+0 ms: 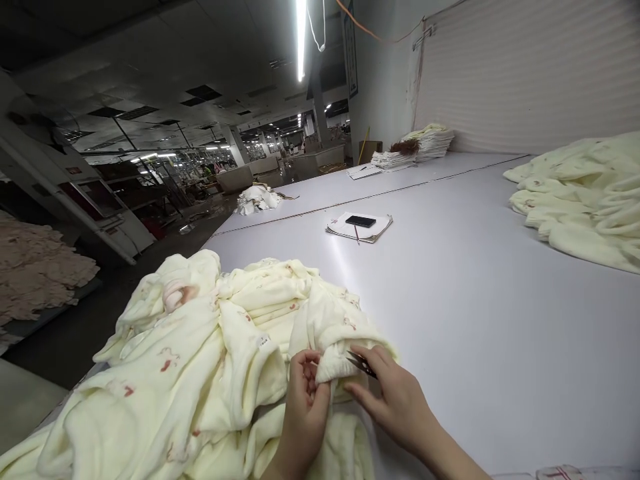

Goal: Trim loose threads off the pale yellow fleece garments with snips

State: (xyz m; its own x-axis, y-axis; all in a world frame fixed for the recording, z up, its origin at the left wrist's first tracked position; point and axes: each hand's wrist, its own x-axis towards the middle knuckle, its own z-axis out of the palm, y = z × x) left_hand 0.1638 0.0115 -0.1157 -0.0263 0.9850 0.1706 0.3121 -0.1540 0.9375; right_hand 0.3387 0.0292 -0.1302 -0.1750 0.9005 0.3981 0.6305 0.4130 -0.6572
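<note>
A pale yellow fleece garment [330,313] with small reddish prints lies at the right end of a loose heap of like garments [165,387]. My left hand [309,397] pinches the edge of its gathered cuff [334,360], fingers curled. On the other side of the cuff, my right hand [387,393] holds small dark thread snips [361,363], the blades pointing left at the cloth. Part of the snips is hidden in the palm. A small white label [263,341] shows on the garment beside my left hand.
A black phone [361,221] and a pencil lie on a stack of papers [340,229] mid-table. More yellow cloth [590,200] is piled at the right. White scraps [259,199] and paper stacks [430,143] stand toward the far edge. Pinkish cloth [40,270] is heaped beyond the table at left.
</note>
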